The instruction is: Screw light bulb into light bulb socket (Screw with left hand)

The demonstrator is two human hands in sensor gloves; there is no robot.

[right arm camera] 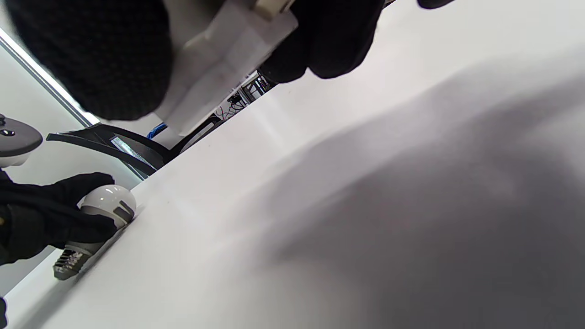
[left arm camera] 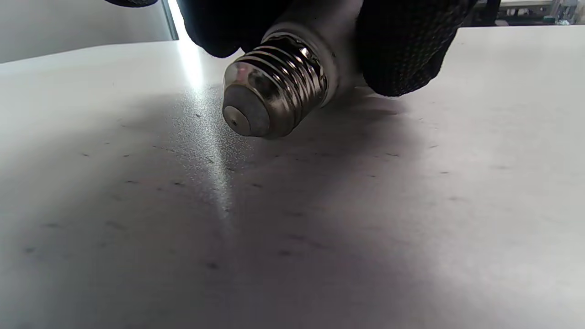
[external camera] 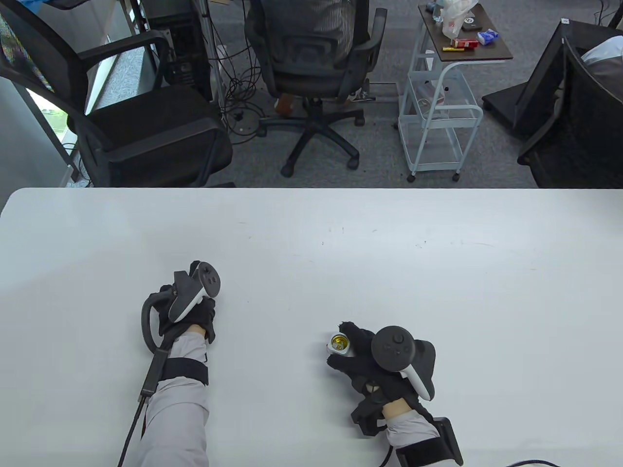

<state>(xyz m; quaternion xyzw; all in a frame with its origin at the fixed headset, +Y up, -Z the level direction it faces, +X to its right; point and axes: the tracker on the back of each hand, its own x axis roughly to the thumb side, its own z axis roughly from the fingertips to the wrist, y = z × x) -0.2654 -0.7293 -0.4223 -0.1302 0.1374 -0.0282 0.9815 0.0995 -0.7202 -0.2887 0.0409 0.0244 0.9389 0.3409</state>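
My left hand (external camera: 200, 316) grips a white light bulb by its glass end, low over the white table (external camera: 311, 233). The hand hides the bulb in the table view. In the left wrist view its gloved fingers (left arm camera: 402, 55) wrap the bulb's neck and the metal screw base (left arm camera: 274, 100) points down toward the table, tilted. The bulb (right arm camera: 107, 203) also shows in the right wrist view, close to the surface. My right hand (external camera: 357, 352) holds the white socket (external camera: 339, 343) with its brass opening facing up. The socket's body (right arm camera: 219, 68) sits between the gloved fingers (right arm camera: 91, 59).
The hands are about a forearm's length apart on the near half of the table. Office chairs (external camera: 311, 73) and a white rolling cart (external camera: 438, 112) stand beyond the far edge. Glove cables (external camera: 146, 389) trail to the near edge.
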